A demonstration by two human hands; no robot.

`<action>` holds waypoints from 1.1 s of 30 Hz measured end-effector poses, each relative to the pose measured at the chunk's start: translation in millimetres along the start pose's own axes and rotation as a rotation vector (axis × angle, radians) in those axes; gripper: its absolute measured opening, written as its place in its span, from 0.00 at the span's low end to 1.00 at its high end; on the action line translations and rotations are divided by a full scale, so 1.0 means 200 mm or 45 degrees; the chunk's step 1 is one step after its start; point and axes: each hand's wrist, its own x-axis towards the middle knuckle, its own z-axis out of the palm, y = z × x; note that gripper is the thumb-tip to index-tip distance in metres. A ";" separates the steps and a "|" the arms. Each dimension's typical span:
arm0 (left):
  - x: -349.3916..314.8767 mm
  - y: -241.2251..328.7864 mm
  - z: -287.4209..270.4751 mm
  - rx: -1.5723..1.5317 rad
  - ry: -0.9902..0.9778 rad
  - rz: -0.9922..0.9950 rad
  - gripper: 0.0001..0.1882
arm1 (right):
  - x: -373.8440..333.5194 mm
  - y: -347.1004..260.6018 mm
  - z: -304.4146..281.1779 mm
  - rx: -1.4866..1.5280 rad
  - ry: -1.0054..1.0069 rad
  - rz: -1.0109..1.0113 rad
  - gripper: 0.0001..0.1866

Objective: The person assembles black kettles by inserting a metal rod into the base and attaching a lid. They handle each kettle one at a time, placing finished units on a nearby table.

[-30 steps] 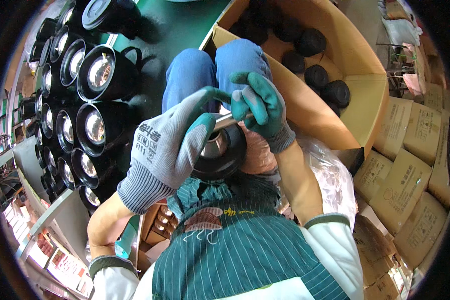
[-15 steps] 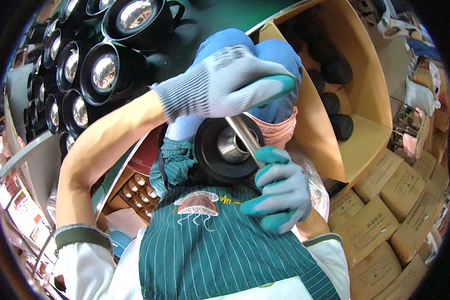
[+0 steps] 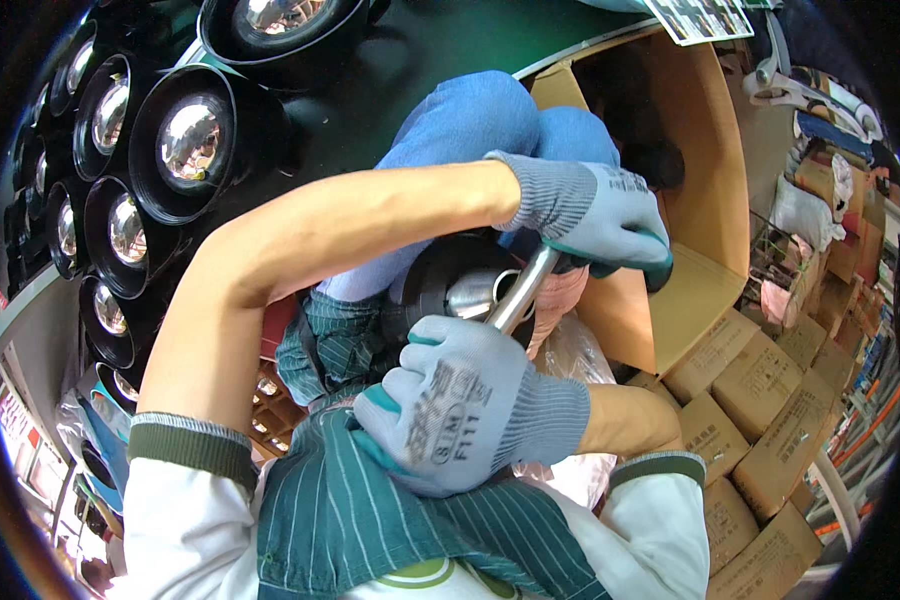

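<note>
The right hand (image 3: 452,408) and left hand (image 3: 615,222) grip a metal bar (image 3: 523,293) over a black cup (image 3: 432,280) in the lap (image 3: 455,130). That cup seems unfinished; whether the bench (image 3: 450,55) cups (image 3: 185,140) are done, I cannot tell.

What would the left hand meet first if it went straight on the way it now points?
Probably the open cardboard box, which lies in line beyond the left hand, though depth is unclear.
</note>
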 end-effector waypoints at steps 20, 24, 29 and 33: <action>-0.22 0.91 -0.01 0.854 -0.609 -1.554 0.19 | -0.40 0.12 0.16 0.998 1.249 0.116 0.25; -0.08 0.97 0.15 0.930 -0.617 -1.835 0.27 | -0.44 0.22 0.48 1.179 1.525 0.455 0.27; -0.29 0.83 0.30 0.841 0.039 -1.727 0.42 | -0.41 0.31 0.57 1.322 1.525 0.499 0.29; -0.42 0.88 0.37 0.958 0.167 -1.593 0.37 | -0.32 0.40 0.30 2.340 1.296 0.192 0.28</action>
